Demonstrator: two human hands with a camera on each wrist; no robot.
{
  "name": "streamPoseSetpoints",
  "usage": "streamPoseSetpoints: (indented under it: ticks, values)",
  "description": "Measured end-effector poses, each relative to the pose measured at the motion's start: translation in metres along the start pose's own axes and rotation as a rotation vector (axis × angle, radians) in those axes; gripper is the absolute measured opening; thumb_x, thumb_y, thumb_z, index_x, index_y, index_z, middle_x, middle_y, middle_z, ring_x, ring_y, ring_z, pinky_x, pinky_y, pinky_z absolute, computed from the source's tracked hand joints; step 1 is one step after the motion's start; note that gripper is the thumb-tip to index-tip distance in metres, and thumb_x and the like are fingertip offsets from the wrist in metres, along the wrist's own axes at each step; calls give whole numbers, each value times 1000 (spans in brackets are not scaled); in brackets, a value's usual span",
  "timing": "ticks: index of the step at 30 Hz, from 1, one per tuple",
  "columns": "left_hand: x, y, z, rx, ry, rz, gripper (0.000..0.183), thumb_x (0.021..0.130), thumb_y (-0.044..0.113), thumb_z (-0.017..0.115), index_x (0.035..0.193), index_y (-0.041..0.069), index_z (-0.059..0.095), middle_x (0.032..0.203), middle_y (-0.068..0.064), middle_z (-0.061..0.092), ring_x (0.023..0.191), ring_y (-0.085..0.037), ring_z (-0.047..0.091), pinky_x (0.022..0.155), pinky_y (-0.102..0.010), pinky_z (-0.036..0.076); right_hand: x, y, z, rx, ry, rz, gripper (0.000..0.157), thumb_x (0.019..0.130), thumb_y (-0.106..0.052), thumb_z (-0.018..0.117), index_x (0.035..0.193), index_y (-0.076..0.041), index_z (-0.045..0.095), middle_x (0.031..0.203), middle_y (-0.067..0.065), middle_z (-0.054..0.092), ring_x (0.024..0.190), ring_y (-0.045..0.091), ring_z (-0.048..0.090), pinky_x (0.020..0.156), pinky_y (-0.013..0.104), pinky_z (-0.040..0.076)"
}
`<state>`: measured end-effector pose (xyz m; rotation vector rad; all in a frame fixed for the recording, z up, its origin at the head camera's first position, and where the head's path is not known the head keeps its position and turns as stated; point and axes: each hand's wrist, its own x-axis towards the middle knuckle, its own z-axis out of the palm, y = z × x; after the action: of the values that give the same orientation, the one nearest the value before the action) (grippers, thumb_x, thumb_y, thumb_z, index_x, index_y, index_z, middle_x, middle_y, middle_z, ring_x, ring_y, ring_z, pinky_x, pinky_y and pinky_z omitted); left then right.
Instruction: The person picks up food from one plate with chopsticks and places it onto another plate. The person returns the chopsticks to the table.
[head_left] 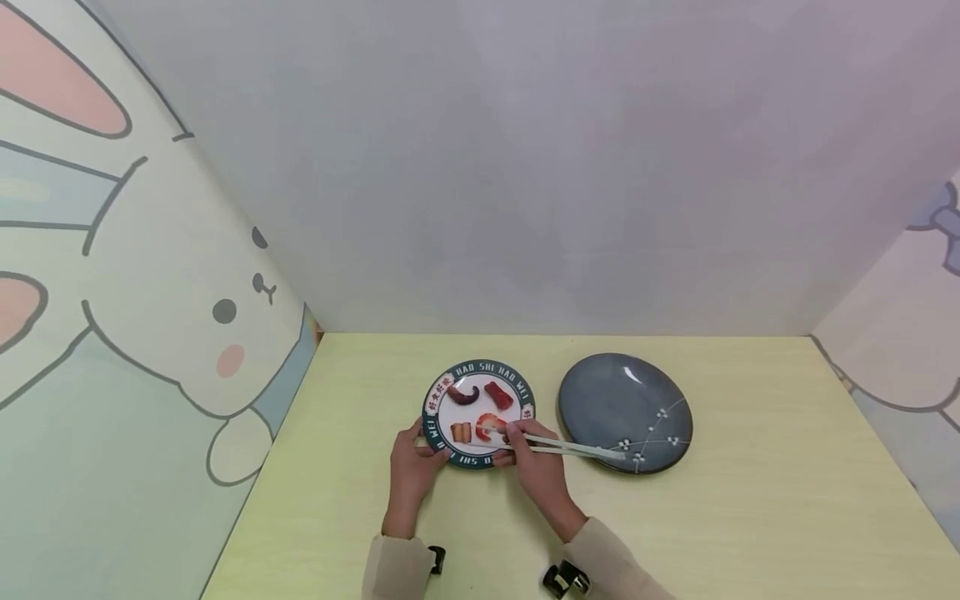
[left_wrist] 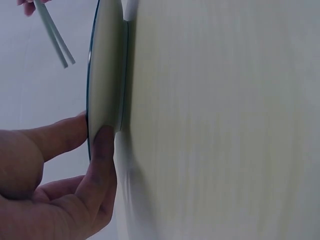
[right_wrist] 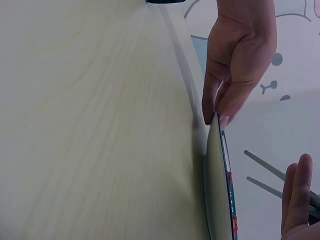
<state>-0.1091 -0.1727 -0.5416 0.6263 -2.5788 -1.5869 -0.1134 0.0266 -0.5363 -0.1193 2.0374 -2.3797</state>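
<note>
My left hand (head_left: 414, 471) grips the near left rim of a small round plate (head_left: 528, 392) with a green lettered border, thumb at the face and fingers underneath. On it lie an orange-and-white shrimp-like piece (head_left: 487, 422), a red piece (head_left: 498, 395), a dark curved piece (head_left: 463, 395) and brown striped pieces (head_left: 461, 432). My right hand (head_left: 538, 467) holds pale green chopsticks (head_left: 577, 447). Their tips, slightly apart, hover over the plate near the shrimp-like piece, clear of the surface in the left wrist view. Whether the tips touch any food is unclear.
Just right of the small plate sits a larger dark blue-grey plate (head_left: 615, 400) with white blossoms; the chopsticks' back ends pass above its near edge. The pale wooden table (head_left: 772, 483) meets a grey back wall (head_left: 555, 183). A cartoon rabbit covers the left wall (head_left: 165, 317).
</note>
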Motion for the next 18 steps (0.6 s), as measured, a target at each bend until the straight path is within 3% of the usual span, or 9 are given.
streamPoseSetpoints:
  ticks: [14,18]
  values:
    - [0,0,1,-3,9,7,77,85,-8,80,154,-8,46,130,-24,56,92,-26,64,69,-30,52,1,3,18,-29,52,65,24,108,-3,56,101,18,63,108,35,65,69,22,76,68,32,63]
    - [1,-2,1,1,10,17,77,85,-7,81,154,-9,46,131,-24,56,91,-26,65,69,-30,53,-1,4,21,-53,64,59,22,108,-2,55,102,17,64,104,33,64,69,23,76,67,31,63]
